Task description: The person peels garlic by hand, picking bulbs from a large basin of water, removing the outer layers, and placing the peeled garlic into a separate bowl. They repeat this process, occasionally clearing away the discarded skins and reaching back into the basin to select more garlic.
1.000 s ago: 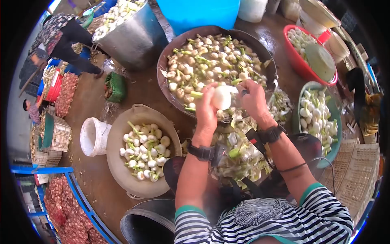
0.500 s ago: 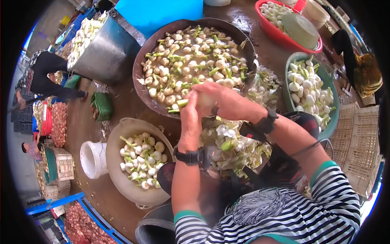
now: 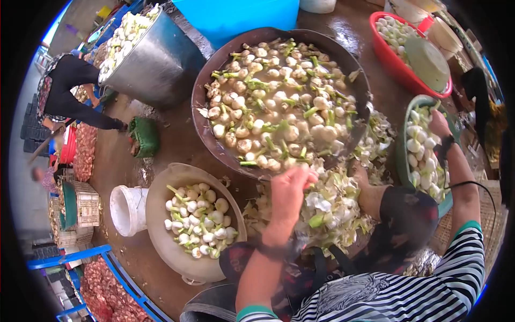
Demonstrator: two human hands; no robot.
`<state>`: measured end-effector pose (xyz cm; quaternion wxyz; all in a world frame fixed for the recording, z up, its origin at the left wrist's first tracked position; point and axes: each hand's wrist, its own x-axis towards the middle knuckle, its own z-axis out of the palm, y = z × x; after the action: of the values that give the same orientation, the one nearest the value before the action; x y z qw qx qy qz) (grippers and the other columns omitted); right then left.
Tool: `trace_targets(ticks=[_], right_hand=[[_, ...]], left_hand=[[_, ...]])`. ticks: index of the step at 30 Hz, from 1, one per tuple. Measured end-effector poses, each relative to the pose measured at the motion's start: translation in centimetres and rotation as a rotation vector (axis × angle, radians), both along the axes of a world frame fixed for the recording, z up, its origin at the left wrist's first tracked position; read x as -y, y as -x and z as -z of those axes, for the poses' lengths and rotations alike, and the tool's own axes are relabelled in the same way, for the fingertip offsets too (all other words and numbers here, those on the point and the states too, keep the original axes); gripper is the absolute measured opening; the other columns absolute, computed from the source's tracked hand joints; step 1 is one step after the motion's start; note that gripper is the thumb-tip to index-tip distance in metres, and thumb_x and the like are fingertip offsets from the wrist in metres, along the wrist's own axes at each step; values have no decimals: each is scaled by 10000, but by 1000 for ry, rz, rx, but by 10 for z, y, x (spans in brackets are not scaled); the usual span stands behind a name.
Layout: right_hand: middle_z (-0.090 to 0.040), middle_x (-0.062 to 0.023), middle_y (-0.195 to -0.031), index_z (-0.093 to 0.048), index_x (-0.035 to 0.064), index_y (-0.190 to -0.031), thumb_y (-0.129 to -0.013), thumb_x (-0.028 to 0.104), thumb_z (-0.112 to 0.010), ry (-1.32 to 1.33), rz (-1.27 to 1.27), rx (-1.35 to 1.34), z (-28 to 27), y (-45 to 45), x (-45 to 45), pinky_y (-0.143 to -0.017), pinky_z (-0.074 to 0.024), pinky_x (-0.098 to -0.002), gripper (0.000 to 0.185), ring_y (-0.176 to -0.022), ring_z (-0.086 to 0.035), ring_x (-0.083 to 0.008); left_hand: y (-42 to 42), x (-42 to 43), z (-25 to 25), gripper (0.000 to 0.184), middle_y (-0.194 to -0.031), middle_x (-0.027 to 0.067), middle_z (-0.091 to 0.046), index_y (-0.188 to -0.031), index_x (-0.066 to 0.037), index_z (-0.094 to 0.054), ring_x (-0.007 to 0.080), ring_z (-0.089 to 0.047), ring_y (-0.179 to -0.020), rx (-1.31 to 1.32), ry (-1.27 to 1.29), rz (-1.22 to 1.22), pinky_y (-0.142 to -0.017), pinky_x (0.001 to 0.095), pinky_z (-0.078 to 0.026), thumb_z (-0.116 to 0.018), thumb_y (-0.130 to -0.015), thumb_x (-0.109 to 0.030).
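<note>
My left hand [image 3: 292,189] is closed just in front of the big brown basin [image 3: 199,115], above a pile of peeled leaves [image 3: 335,206]. A small greenish bit shows at its fingertips, too blurred to name. My right hand [image 3: 440,124] is at the far side of the green basin [image 3: 401,155], over white bulbs [image 3: 426,155] with green stems. Its fingers look closed near a stem, and what they hold is unclear. Unpeeled bulbs [image 3: 292,133] float in murky water in the brown basin.
A beige basin [image 3: 161,236] of white bulbs stands at the left, beside a white bucket [image 3: 122,212]. Farther off are a metal pot [image 3: 155,64], a blue tub [image 3: 236,19] and a red basin [image 3: 383,59]. A person [image 3: 70,88] bends over at the far left.
My hands have parted. The large white bulb they held is no longer in them. My right hand has moved right to the green basin; my left has moved to above the leaves.
</note>
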<state>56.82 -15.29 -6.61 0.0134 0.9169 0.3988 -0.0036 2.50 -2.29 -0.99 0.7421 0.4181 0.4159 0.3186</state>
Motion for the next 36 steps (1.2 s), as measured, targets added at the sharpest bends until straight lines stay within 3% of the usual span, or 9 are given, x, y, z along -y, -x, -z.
trace_targets(ticks=[4,6,9,14,19,28,30,31,36], right_hand=[[-590,-233,-928,-582,-4,-883,-661,45,-567,-30,-247,-57,-6,56,-97,-779,-457,-442,228,-928,-556,-403],[-612,-221,-925,-609,-2,-992,-687,0,-556,-255,-693,-248,-15,132,-173,-765,-475,-410,310,-875,-591,-373],[-630,-148,-1043,-608,23,-1078,-670,-87,-502,-274,-859,-648,16,239,-272,-827,-478,-326,435,-953,-598,-298],[-589,-8,-912,-638,150,-904,-766,85,-579,-309,-1547,-170,73,396,-393,-822,-477,-356,164,-996,-534,-206],[-494,17,-1174,-631,181,-975,-715,89,-596,-125,-1424,-211,119,426,-440,-819,-420,-350,278,-1026,-508,-222],[-653,-126,-1004,-670,93,-997,-796,135,-541,533,-1072,-47,115,366,-406,-793,-435,-467,243,-956,-616,-284],[-653,-114,-1011,-664,84,-995,-790,115,-534,327,-1065,-63,117,351,-383,-795,-447,-480,244,-970,-607,-308],[-649,-124,-985,-647,79,-994,-777,76,-526,519,-955,-229,113,346,-387,-798,-467,-447,249,-955,-605,-306],[-627,-156,-880,-590,24,-990,-808,103,-541,-104,-853,-816,80,310,-364,-737,-460,-377,204,-807,-587,-261]], left_hand=[[0,-4,10,272,-862,73,-655,-882,48,-653,125,-601,-783,-36,-15,83,-724,245,-468,-483,-930,-158],[-2,-9,2,249,-892,79,-651,-952,48,-642,108,-587,-818,-90,-22,143,-755,244,-462,-486,-936,-146],[-4,-10,20,191,-924,71,-638,-986,35,-632,111,-573,-830,-92,-108,177,-790,249,-457,-520,-921,-105],[3,-20,22,212,-934,62,-626,-1069,38,-609,92,-561,-833,-177,-215,233,-747,228,-445,-530,-910,-76],[12,-18,22,308,-988,72,-629,-1189,20,-542,83,-577,-866,-92,72,175,-775,224,-457,-542,-917,-123],[21,-20,12,324,-976,73,-630,-1199,12,-523,90,-579,-890,-123,50,221,-801,249,-459,-558,-906,-123],[23,-19,10,323,-980,74,-627,-1193,20,-523,94,-582,-882,-108,-30,211,-802,250,-462,-560,-904,-119],[23,-17,9,322,-983,74,-626,-1189,25,-523,96,-584,-878,-103,-65,205,-802,251,-463,-561,-902,-117],[17,-15,13,338,-943,56,-618,-1201,32,-509,90,-568,-839,-3,107,132,-774,231,-463,-569,-892,-91]])
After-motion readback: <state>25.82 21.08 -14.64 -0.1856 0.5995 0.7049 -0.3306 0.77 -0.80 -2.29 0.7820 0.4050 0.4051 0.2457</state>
